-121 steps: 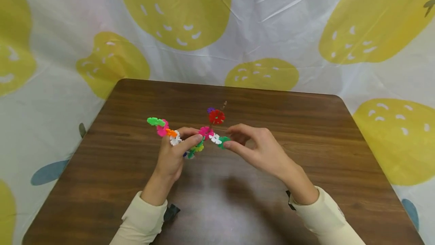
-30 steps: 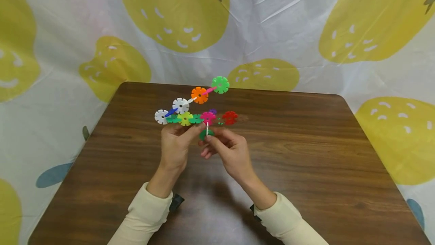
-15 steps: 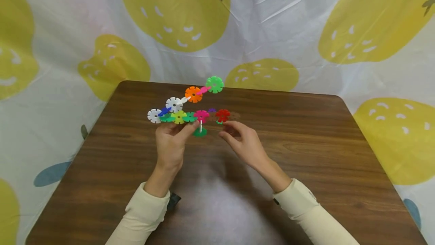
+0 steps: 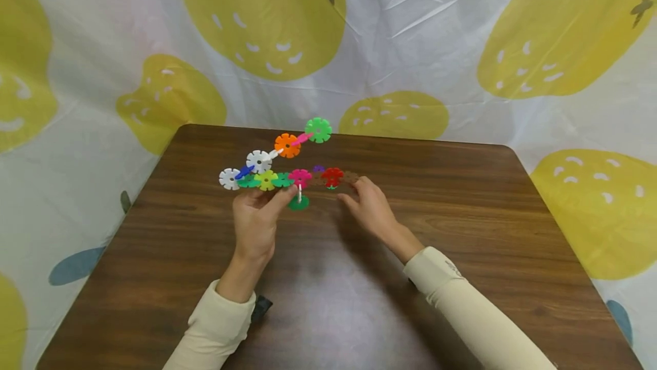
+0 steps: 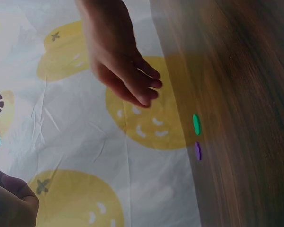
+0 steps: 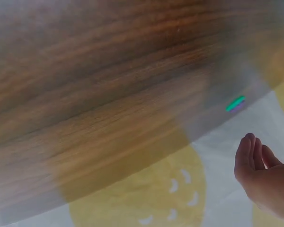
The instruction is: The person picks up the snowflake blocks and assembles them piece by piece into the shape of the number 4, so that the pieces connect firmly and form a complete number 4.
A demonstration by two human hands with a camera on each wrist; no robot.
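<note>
Left hand (image 4: pixel 255 219) pinches notched plastic disc chain (image 4: pixel 272 168); right hand (image 4: pixel 370 208) relaxed.

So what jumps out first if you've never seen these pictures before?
The bright chain of plastic snowflake discs, held up over the middle of the brown table by the left hand. Just right of it, the right hand reaches low toward loose discs lying on the wood. Behind hangs a white cloth with big yellow fruit prints.
</note>
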